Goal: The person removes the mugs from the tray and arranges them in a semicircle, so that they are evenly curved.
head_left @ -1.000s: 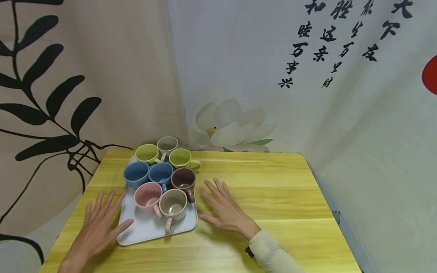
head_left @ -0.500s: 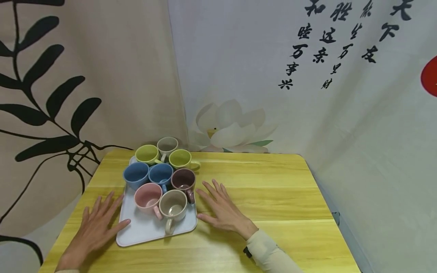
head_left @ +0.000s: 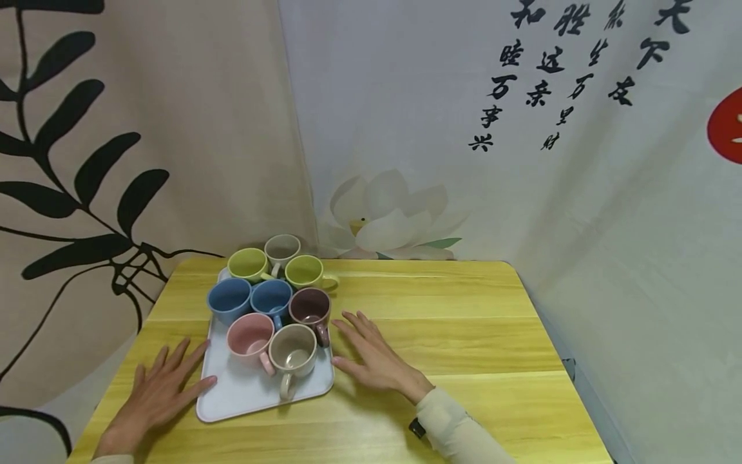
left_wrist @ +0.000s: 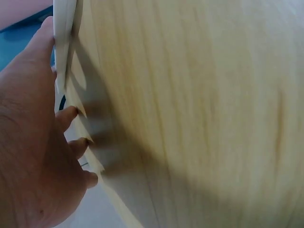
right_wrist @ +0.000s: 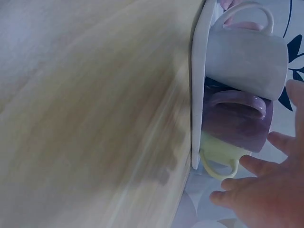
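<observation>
A white tray (head_left: 232,399) bears several mugs, all upright. At its front stand a beige mug (head_left: 293,350) and a pink mug (head_left: 251,335), with a plum mug (head_left: 310,307) and two blue mugs (head_left: 229,299) behind them. Two green mugs (head_left: 304,270) and a pale grey mug (head_left: 283,249) are farthest back. My left hand (head_left: 156,396) lies spread at the tray's left edge, its thumb by the rim (left_wrist: 64,33). On the right, my right hand (head_left: 377,361) has its fingers extended beside the tray and plum mug; contact there cannot be told.
The tray stands on the left part of a yellow wooden table (head_left: 458,335). Behind the table hangs a pale cloth (head_left: 400,116) with printed writing and a flower. A printed dark plant (head_left: 87,180) covers the cloth at left.
My left hand has slid slightly back towards me along the tray's edge. The right hand's fingers have drawn slightly lower beside the tray. The mugs keep their places on it.
</observation>
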`<action>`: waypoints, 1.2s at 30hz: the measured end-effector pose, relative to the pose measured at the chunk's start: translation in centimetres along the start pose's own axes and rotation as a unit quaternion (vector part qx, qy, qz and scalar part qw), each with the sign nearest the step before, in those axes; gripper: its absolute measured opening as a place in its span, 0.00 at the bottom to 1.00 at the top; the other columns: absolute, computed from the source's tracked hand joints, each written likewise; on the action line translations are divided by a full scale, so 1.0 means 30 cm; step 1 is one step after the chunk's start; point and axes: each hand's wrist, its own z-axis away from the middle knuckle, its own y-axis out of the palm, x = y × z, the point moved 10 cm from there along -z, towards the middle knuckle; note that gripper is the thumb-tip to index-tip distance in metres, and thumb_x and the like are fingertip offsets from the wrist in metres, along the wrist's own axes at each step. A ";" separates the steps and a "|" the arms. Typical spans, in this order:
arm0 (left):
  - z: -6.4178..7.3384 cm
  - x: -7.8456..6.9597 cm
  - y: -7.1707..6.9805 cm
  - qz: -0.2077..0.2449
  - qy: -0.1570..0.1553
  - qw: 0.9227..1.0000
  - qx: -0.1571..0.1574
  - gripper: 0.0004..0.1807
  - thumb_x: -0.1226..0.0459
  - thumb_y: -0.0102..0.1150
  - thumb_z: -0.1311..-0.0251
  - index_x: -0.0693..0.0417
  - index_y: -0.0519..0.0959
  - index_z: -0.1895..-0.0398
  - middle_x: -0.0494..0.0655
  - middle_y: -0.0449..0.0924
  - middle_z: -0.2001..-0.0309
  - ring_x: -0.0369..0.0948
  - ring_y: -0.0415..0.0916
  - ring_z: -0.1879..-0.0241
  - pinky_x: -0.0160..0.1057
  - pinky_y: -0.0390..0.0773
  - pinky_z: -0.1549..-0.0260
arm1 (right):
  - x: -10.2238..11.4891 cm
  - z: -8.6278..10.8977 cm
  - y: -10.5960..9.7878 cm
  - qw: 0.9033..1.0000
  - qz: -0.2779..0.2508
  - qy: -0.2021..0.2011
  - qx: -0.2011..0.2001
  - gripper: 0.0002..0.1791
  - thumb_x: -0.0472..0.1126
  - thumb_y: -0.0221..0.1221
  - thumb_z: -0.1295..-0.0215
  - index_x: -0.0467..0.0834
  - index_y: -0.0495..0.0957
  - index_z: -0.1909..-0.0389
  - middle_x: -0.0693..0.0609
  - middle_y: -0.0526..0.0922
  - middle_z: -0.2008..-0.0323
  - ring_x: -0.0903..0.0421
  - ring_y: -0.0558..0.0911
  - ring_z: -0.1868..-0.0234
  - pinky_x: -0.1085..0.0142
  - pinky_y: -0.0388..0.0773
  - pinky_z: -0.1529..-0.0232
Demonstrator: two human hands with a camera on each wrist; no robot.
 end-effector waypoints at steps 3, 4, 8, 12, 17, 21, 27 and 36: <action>-0.005 0.011 0.008 0.007 -0.009 1.000 0.005 0.51 0.27 0.49 0.21 0.39 0.51 0.05 0.79 0.45 0.11 0.92 0.42 0.20 0.99 0.35 0.33 | -0.012 -0.006 0.008 1.000 -0.018 0.008 0.001 0.44 0.65 0.57 0.14 0.59 0.54 0.07 0.46 0.52 0.06 0.35 0.49 0.05 0.31 0.52 0.09; -0.006 0.014 0.009 0.009 -0.011 1.000 0.005 0.52 0.26 0.49 0.21 0.39 0.51 0.05 0.79 0.45 0.11 0.92 0.42 0.19 0.99 0.35 0.33 | -0.016 -0.008 0.010 1.000 -0.026 0.012 0.002 0.43 0.65 0.57 0.14 0.59 0.54 0.07 0.46 0.52 0.06 0.35 0.50 0.05 0.31 0.53 0.09; -0.010 0.023 0.014 0.011 -0.013 1.000 0.000 0.51 0.27 0.49 0.21 0.38 0.51 0.05 0.79 0.46 0.11 0.90 0.40 0.18 0.99 0.34 0.33 | -0.028 -0.022 0.017 0.998 -0.059 0.023 0.003 0.43 0.65 0.56 0.14 0.56 0.55 0.07 0.46 0.55 0.07 0.36 0.54 0.06 0.33 0.58 0.09; -0.009 0.024 0.018 0.010 -0.011 1.000 -0.008 0.50 0.27 0.48 0.20 0.38 0.52 0.05 0.79 0.46 0.11 0.90 0.40 0.18 0.99 0.35 0.33 | -0.023 -0.040 0.011 0.997 -0.075 0.020 -0.010 0.42 0.61 0.58 0.14 0.49 0.60 0.09 0.43 0.62 0.09 0.39 0.61 0.08 0.36 0.62 0.10; -0.010 0.023 0.021 0.012 -0.017 1.000 -0.006 0.51 0.26 0.48 0.21 0.39 0.52 0.06 0.79 0.46 0.11 0.90 0.39 0.18 0.99 0.34 0.33 | -0.020 -0.060 0.009 0.996 -0.076 0.017 -0.032 0.39 0.58 0.61 0.15 0.45 0.65 0.13 0.44 0.72 0.14 0.41 0.71 0.13 0.38 0.68 0.12; -0.011 0.023 0.019 0.012 -0.018 1.000 -0.008 0.52 0.26 0.48 0.21 0.39 0.53 0.06 0.79 0.46 0.11 0.89 0.40 0.17 0.98 0.35 0.33 | -0.017 -0.076 0.011 0.994 -0.099 0.018 -0.041 0.36 0.56 0.63 0.15 0.42 0.70 0.16 0.42 0.78 0.19 0.41 0.78 0.19 0.43 0.76 0.16; -0.011 0.028 0.022 0.014 -0.023 1.000 -0.007 0.52 0.25 0.48 0.22 0.40 0.53 0.06 0.79 0.45 0.11 0.89 0.38 0.17 0.98 0.33 0.32 | -0.006 -0.102 0.045 0.982 -0.186 0.014 -0.024 0.30 0.47 0.65 0.16 0.39 0.75 0.21 0.37 0.82 0.24 0.36 0.89 0.31 0.45 0.88 0.28; -0.007 0.028 0.023 0.015 -0.024 1.000 -0.011 0.52 0.25 0.49 0.23 0.39 0.53 0.06 0.77 0.46 0.11 0.88 0.39 0.17 0.98 0.34 0.32 | -0.012 -0.124 0.096 0.969 -0.242 0.051 -0.012 0.23 0.46 0.66 0.17 0.41 0.81 0.28 0.41 0.91 0.37 0.47 0.94 0.43 0.64 0.90 0.39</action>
